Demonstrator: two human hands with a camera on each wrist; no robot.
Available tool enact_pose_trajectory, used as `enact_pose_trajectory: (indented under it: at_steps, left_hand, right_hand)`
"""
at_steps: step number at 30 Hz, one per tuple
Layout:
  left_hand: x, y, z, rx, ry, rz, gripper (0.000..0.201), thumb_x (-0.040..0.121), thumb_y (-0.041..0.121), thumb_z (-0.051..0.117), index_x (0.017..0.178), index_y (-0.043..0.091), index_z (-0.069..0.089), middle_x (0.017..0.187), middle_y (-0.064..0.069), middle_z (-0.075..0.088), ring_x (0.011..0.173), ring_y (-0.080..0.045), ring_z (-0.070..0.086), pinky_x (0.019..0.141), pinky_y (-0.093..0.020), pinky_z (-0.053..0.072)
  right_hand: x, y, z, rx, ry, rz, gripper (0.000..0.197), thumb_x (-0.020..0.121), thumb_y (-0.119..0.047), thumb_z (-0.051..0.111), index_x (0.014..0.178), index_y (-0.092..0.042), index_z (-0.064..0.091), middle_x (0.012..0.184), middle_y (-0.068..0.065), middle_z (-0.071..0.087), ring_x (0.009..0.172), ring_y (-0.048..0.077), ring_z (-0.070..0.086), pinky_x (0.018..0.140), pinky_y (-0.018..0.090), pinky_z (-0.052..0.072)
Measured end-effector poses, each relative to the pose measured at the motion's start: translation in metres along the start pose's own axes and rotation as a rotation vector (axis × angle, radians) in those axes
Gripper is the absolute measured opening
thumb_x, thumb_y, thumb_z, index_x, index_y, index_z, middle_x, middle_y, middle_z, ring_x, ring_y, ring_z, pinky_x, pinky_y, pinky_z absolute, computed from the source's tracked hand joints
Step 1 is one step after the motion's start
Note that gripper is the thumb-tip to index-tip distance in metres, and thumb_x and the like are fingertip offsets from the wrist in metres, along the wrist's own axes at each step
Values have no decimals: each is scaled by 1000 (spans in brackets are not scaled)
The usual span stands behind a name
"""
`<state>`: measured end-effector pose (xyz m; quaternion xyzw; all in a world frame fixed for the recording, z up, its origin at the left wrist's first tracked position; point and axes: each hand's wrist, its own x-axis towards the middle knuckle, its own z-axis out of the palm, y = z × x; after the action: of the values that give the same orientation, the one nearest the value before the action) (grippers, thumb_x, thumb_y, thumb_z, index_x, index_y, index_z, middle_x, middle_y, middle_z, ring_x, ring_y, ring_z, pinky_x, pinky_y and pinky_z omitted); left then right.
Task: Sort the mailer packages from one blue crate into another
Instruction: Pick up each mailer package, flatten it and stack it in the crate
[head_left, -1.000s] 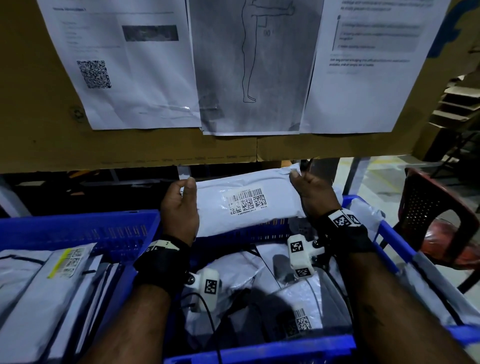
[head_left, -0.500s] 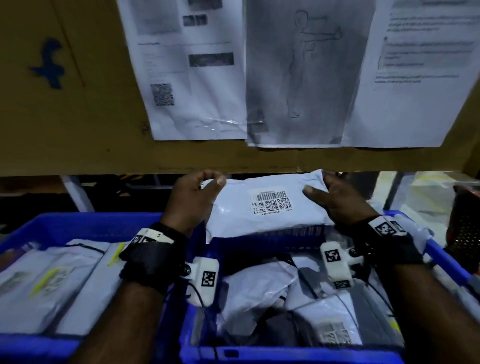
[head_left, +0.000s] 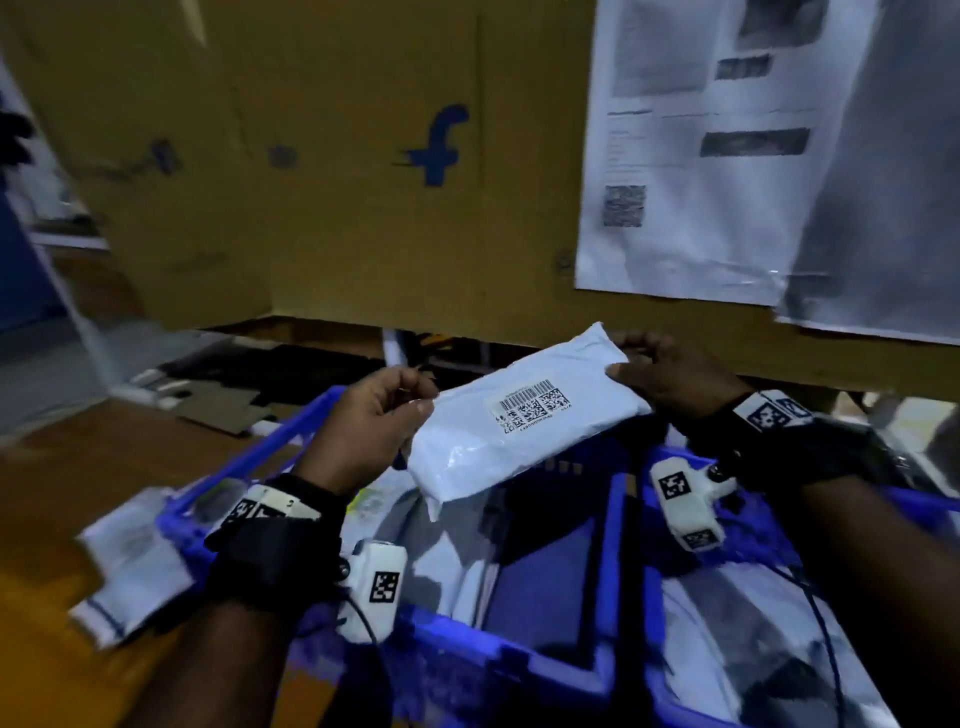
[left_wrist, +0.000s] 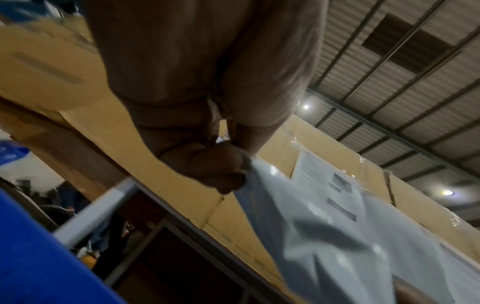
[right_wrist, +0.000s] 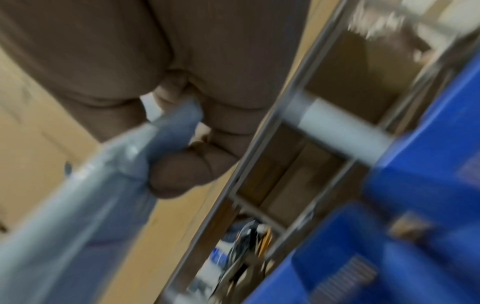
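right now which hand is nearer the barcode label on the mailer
Right. The right hand holds the mailer at its far end, close beside the barcode label; the left hand pinches the opposite end.

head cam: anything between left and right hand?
Yes, in the head view: the white mailer, barcode label up, spans from the left hand to the right hand; each grips one end, above the blue crates.

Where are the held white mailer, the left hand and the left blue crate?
white mailer (head_left: 524, 426), head view, middle of its face.
left hand (head_left: 363, 431), head view, back of hand.
left blue crate (head_left: 291, 431), head view, far rim.
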<state>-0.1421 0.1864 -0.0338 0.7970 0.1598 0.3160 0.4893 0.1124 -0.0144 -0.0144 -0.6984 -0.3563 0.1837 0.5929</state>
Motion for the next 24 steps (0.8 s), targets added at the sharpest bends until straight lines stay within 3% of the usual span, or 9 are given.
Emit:
enact_pose_trajectory:
  at_steps: [3, 6, 8, 12, 15, 17, 19, 21, 24]
  left_hand:
    - [-3, -18, -50, 74, -57, -106, 20, 97, -2, 49, 93, 10, 64, 57, -2, 54, 49, -16, 50, 46, -29, 45]
    - [-3, -29, -90, 176, -93, -180, 17, 96, 4, 55, 96, 12, 69, 79, -11, 66, 65, -19, 61, 56, -30, 52]
    - [2, -37, -114, 203, -91, -202, 13, 95, 3, 59, 99, 9, 70, 80, -10, 68, 66, -19, 62, 60, -32, 54]
    - [14, -59, -159, 239, -128, -270, 11, 92, -1, 62, 95, 6, 69, 79, -14, 68, 64, -26, 66, 61, -37, 58]
    - [20, -75, -185, 338, -164, -315, 9, 91, -3, 62, 95, 2, 68, 78, -12, 67, 68, -25, 65, 58, -34, 58]
    - [22, -86, -196, 425, -202, -331, 10, 91, -2, 63, 98, 2, 68, 75, -6, 65, 66, -19, 65, 55, -29, 56]
    - [26, -99, -204, 548, -263, -348, 13, 89, 0, 66, 101, 6, 69, 80, -6, 66, 72, -21, 66, 58, -30, 56]
    - [30, -112, -209, 694, -334, -345, 16, 85, 4, 70, 100, 10, 71, 92, -8, 70, 86, -25, 68, 71, -32, 55]
    - [33, -123, -207, 865, -440, -332, 20, 83, 10, 71, 103, 14, 73, 103, -3, 73, 94, -17, 66, 70, -19, 46]
  right_hand:
    - [23, -9, 46, -36, 19, 10, 25, 87, -6, 70, 110, -8, 60, 87, 12, 61, 73, 18, 59, 64, 21, 51]
    - [51, -16, 96, -38, 88, -28, 15, 85, -10, 74, 84, -16, 60, 73, 0, 62, 61, 9, 56, 54, 17, 48]
    - [71, -17, 129, -46, 97, -51, 19, 86, -9, 73, 76, -17, 58, 70, 1, 60, 60, 10, 54, 53, 17, 46]
    - [108, -12, 189, -88, -34, 12, 21, 85, 5, 66, 76, -14, 63, 76, 10, 61, 76, 23, 56, 72, 32, 46]
    - [125, -2, 224, -181, -108, 92, 23, 79, 13, 61, 82, -9, 67, 82, 16, 62, 81, 28, 56, 72, 40, 48]
    - [133, 3, 243, -272, -117, 66, 19, 81, 11, 63, 98, 4, 68, 89, 15, 62, 84, 25, 56, 69, 31, 49]
    - [138, 9, 261, -411, -107, 47, 24, 84, 1, 68, 108, 0, 67, 97, 11, 63, 89, 22, 58, 74, 26, 48]
    - [141, 16, 278, -512, -127, 18, 20, 83, -4, 72, 103, -6, 70, 100, 13, 67, 89, 23, 60, 84, 28, 50]
    - [148, 32, 300, -613, -158, -16, 12, 83, 0, 73, 95, 1, 71, 96, 17, 69, 74, 20, 61, 61, 17, 47]
